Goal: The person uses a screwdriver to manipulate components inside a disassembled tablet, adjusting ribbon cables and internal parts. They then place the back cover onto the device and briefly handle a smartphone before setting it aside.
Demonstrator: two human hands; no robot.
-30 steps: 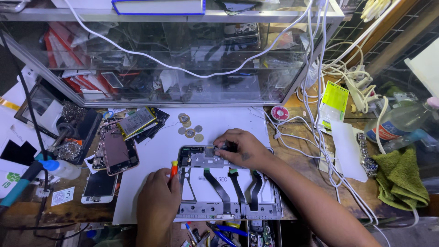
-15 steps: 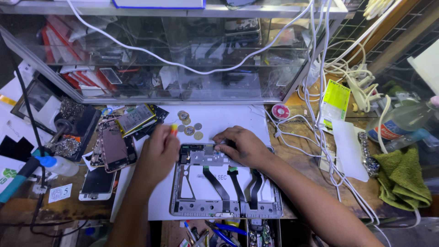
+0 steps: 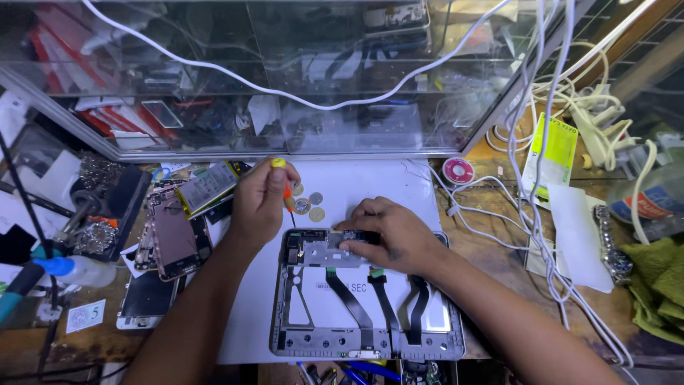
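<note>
Lying on the left of the desk point(image 3: 499, 235) is an opened phone point(image 3: 173, 235). Next, the left hand point(image 3: 258, 203) is pinching a small orange screwdriver point(image 3: 286, 187) just beside some coins point(image 3: 308, 204). The right hand point(image 3: 392, 235) is pressing flat on the open tablet frame point(image 3: 367, 342), lying near on white paper point(image 3: 370, 182).

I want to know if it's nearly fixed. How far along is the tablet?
Done: the grey opened tablet frame lies back-off, black ribbon cables bare. In hand: the left hand holds a small orange-and-yellow screwdriver at its top edge; the right hand presses the silver metal plate. Left: the frame is uncovered.
</note>
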